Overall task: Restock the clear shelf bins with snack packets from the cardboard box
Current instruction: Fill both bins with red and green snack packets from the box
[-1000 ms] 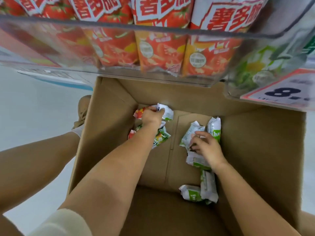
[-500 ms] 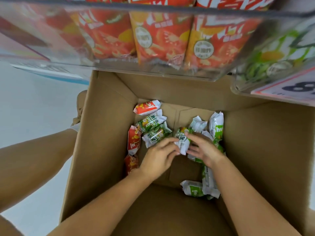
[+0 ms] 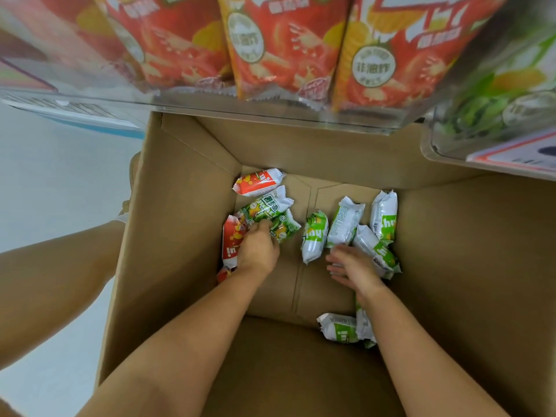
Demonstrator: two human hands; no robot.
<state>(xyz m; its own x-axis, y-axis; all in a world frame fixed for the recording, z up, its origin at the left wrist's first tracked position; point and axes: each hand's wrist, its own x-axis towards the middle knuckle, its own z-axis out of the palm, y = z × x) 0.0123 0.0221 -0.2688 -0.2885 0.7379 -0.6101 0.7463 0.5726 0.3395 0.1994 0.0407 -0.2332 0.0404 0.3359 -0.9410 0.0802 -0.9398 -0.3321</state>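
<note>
An open cardboard box point(image 3: 180, 224) stands below me with small snack packets on its bottom. Red packets point(image 3: 258, 181) and green packets point(image 3: 266, 206) lie at the left. More green-and-white packets point(image 3: 383, 215) lie at the right, and one point(image 3: 314, 236) lies in the middle. My left hand point(image 3: 258, 249) reaches into the left pile, fingers curled on a green packet point(image 3: 285, 228). My right hand point(image 3: 352, 266) hovers with straight, spread fingers over the right pile and holds nothing. Above, a clear shelf bin point(image 3: 270, 111) holds large red packets.
A second clear bin point(image 3: 445, 145) with green packets and a price label point(image 3: 517, 152) hangs at the upper right. My bare legs and the pale floor point(image 3: 54, 191) lie left of the box. Two more green packets point(image 3: 340, 328) sit near the box's front right.
My hands have parted from the box's middle. The left went back to the left pile and closed on a green packet. The right let go of a green packet, which lies in the middle.
</note>
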